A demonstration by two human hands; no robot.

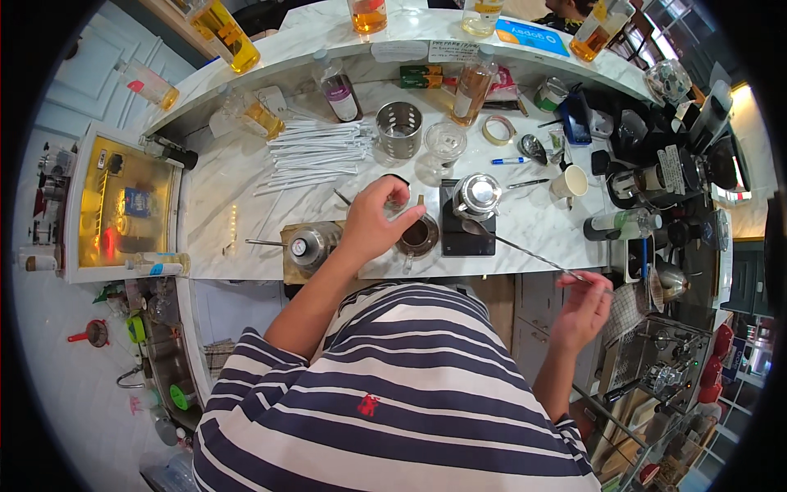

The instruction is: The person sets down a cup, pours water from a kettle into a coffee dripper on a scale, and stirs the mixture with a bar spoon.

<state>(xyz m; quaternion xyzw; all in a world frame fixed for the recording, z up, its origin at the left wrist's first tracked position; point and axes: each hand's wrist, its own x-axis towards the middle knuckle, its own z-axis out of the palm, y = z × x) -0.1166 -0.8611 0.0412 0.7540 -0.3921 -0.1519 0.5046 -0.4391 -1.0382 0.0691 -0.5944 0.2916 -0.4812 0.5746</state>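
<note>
While your right hand (584, 307) pinches long-handled spoon (533, 256) near shaft's end, bowl above black scale (469, 243), step looks like spoon work beside dark-filled glass vessel (420, 237) on desk (238, 180). Next move calls for steady spoon, clear of lidded pot (477, 195). Your left hand (379, 215) arches beside vessel, fingers curled; cannot tell whether gripping anything. Right forearm angled upward, well out sideways.

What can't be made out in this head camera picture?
All in the head view:
1. Whether the left hand grips anything: its own fingers hide it.
2. Part of the handle of the long spoon: the right hand covers it.
3. The top of the top-centre amber bottle: cut off by the upper edge.
</note>
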